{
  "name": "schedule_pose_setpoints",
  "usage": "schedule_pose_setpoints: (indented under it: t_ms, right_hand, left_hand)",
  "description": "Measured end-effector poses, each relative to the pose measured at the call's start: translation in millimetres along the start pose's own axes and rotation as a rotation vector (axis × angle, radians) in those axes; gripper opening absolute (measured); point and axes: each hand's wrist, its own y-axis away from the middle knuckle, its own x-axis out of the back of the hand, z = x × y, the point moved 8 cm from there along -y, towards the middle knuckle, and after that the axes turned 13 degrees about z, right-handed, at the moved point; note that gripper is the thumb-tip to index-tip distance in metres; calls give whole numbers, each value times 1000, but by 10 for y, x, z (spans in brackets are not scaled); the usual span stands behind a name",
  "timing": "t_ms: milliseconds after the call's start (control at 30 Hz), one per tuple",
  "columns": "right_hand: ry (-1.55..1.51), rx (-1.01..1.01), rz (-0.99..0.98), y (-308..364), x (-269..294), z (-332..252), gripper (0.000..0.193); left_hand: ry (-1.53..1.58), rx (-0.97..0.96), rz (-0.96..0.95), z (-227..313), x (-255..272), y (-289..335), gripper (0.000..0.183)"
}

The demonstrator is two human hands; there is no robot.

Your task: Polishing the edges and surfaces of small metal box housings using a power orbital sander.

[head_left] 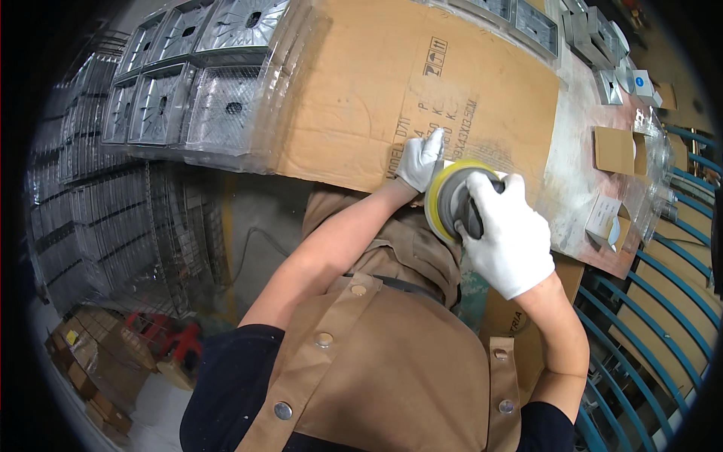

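My right hand (pixel 509 235), in a white glove, is wrapped round an orbital sander (pixel 452 197) with a dark grey body and a yellow-rimmed round pad. The sander is tilted on its side, its pad turned toward my left hand. My left hand (pixel 422 160), also gloved, is closed at the near edge of the cardboard sheet (pixel 354 90), just left of the pad. A pale sliver shows between that hand and the sander; the rest of what it grips is hidden.
Clear plastic trays of square metal housings (pixel 158 102) stand at the left of the table, with more housings (pixel 536 26) at the far edge. Small open cardboard boxes (pixel 614 149) sit on the right. Blue curved bars (pixel 648 309) lie beyond, and a wire-mesh cage (pixel 151 233) stands lower left.
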Motion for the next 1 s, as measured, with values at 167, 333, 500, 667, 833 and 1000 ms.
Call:
schedule_pose_setpoints:
  t_ms: [167, 333, 500, 667, 833, 1000]
  right_hand:
    - [33, -23, -42, -37, -25, 8, 56]
    - [16, -16, -33, -12, -20, -7, 55]
    - [40, -5, -25, -68, -30, -1, 56]
    - [9, -53, -2, 42, -14, 128, 55]
    - [36, -39, 25, -230, -78, 81, 53]
    - [4, -123, 125, -37, 106, 605, 54]
  left_hand:
    - [-45, -141, 54, 131, 27, -4, 57]
    - [-14, 42, -16, 48, 20, -16, 57]
    - [69, 216, -59, -152, -23, -5, 54]
    - [60, 280, -107, -220, -13, 16, 44]
    - [-217, -518, -177, 251, -149, 81, 31]
    - [151, 332, -29, -202, -55, 49, 55]
